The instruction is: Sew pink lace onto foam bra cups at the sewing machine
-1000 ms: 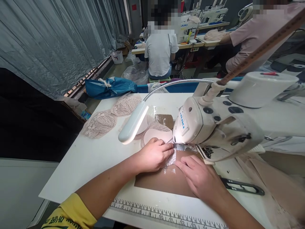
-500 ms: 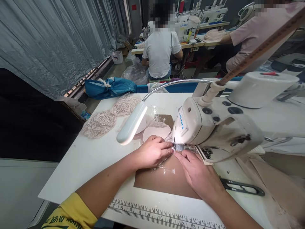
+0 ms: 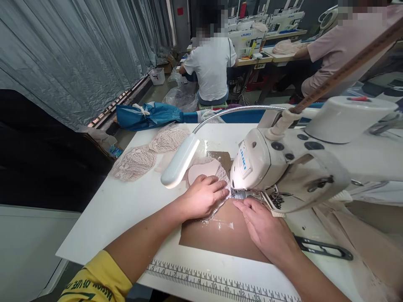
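White table (image 3: 119, 209): flat, smooth laminate, with a printed ruler strip (image 3: 214, 285) along the near edge

Sewing machine (image 3: 299, 167): cream enamel body, scuffed, blue maker's label on the head. It takes up the right half of the table, needle end facing left

Brown panel (image 3: 220, 239): matt rectangular patch set in the tabletop in front of the needle. Glossy clear tape on it catches the light

Lamp (image 3: 180, 161): white oblong head on a bendy metal neck, hanging above the table just left of the machine head

Loose lace cups (image 3: 135, 161): two beige openwork domes side by side at the far left of the table, well apart from the needle

Worked cup (image 3: 204, 170): pale pink, smooth and rounded, under a netted lace overlay. It lies on the table just left of the machine head. Long axis runs diagonally from under the lamp head to the needle, with the lace edge pointing right, in under the foot

Left hand (image 3: 204, 197): palm down, fingers flat and slightly spread. It grips nothing and presses the worked cup to the table, fingertips close to the foot

Right hand (image 3: 267, 228): also flat and ungripping, resting on the brown panel. Fingers extend up-left to the lace edge at the needle, just beside the left fingertips

Thread snips (image 3: 324, 248): dark, slim, metal, lying flat on the table right of the right wrist, untouched
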`<state>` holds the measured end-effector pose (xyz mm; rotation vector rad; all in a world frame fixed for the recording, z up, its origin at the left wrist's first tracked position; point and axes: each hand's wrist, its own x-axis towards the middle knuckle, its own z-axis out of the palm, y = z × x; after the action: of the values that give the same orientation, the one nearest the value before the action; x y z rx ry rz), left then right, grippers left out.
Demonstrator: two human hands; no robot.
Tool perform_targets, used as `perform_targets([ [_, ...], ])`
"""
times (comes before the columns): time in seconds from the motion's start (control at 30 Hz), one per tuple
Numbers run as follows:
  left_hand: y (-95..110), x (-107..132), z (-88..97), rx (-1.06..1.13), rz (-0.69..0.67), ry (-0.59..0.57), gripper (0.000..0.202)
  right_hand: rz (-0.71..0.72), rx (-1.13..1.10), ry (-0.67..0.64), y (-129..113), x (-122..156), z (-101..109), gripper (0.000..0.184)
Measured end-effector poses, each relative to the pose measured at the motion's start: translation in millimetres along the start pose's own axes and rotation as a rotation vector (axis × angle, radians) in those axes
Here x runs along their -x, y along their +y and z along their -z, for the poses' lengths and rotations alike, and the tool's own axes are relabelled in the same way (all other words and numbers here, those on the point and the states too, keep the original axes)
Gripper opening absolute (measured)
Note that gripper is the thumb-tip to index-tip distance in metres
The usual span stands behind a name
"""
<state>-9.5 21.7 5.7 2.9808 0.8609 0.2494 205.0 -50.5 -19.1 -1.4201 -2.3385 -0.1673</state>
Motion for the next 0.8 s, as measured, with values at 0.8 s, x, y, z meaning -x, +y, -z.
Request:
perform_targets([
  [0.8, 43, 9, 18.6, 0.077, 0.041, -0.099, 0.031, 0.058, -0.065, -0.029, 3, 7, 8, 0.034],
])
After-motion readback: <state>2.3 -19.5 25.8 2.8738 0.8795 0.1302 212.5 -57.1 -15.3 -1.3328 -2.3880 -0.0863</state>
